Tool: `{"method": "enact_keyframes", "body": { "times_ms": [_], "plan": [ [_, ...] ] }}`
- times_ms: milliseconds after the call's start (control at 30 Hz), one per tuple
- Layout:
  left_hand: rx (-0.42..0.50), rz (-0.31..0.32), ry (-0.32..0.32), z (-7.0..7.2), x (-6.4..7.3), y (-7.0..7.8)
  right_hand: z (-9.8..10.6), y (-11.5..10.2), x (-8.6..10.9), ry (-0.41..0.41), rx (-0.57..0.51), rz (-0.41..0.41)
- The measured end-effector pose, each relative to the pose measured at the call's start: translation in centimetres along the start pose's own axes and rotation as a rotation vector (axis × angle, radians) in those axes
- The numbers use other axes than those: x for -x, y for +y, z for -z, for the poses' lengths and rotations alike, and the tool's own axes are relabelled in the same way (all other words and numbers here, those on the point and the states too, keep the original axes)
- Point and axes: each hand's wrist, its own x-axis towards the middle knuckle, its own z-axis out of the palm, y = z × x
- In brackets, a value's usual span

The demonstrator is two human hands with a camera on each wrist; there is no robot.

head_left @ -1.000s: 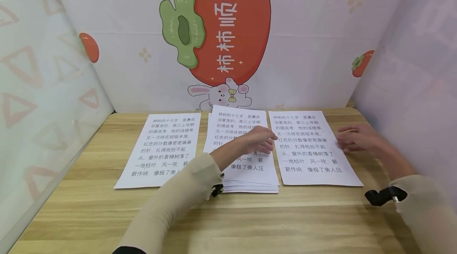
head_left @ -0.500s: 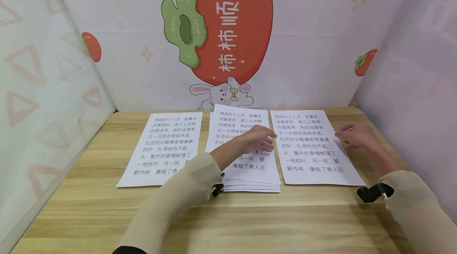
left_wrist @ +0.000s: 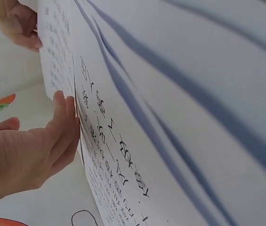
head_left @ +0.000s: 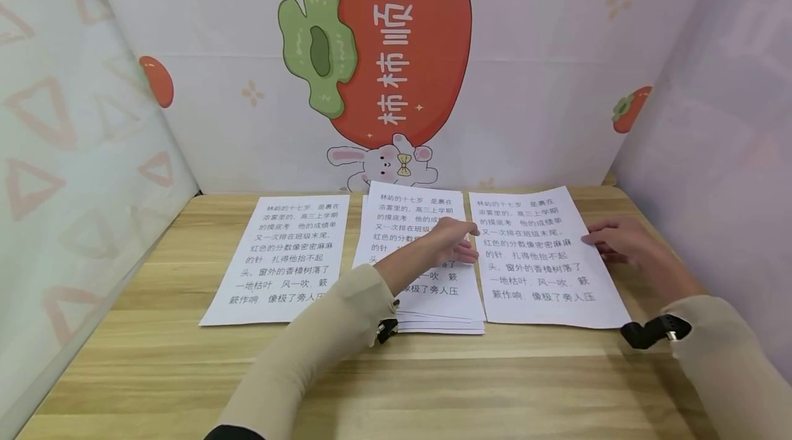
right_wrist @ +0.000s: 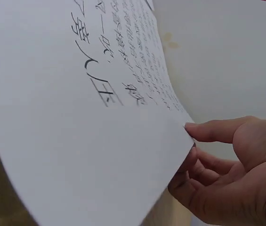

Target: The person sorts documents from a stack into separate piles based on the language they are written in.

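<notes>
My right hand [head_left: 621, 240] pinches the right edge of a printed sheet of paper [head_left: 533, 268], thumb on top and fingers beneath, as the right wrist view shows. That sheet [right_wrist: 85, 150] bows upward along the held side. Over the middle stack of printed sheets [head_left: 433, 308] reaches my left hand [head_left: 448, 244]. In the left wrist view the left hand [left_wrist: 38, 150] has nearly straight fingers, their tips against the paper's edge, and its thumb stands apart. Nothing is seen between thumb and fingers. The stack's sheets are slightly fanned at the near end.
Another printed sheet [head_left: 278, 261] lies flat to the left, partly behind the left sleeve. All the paper rests on a wooden table [head_left: 495, 385]. A white patterned backdrop [head_left: 544, 82] stands at the back, with side walls left and right.
My right hand has come to the right sheet's edge and now pinches it; that edge has lifted and the sheet curves. The left hand stays almost in place over the stack.
</notes>
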Motion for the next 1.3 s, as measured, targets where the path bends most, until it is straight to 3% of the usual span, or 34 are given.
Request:
{"method": "enact_keyframes", "body": {
  "times_ms": [200,333,733,867,1000,1300],
  "plan": [
    [-0.094,-0.060,0.037,0.0,-0.2,-0.1,0.6,-0.9,0.8,-0.070,-0.093,0.157],
    [-0.181,-0.100,0.076,0.1,-0.1,0.0,1.1,-2.3,1.5,-0.130,-0.223,0.258],
    [-0.185,-0.138,0.035,0.4,0.1,-0.3,2.3,-4.0,2.7,-0.284,-0.537,0.365],
    [-0.152,-0.161,0.029,0.8,0.1,-0.4,2.3,-4.3,2.8,-0.296,-0.548,0.389],
    [-0.138,-0.199,0.029,2.0,0.2,-0.3,1.3,-4.8,2.6,-0.272,-0.523,0.327],
    [-0.207,-0.229,0.132,6.3,0.5,-0.1,-3.3,-5.9,1.5,-0.289,-0.361,0.250]
  ]
}}
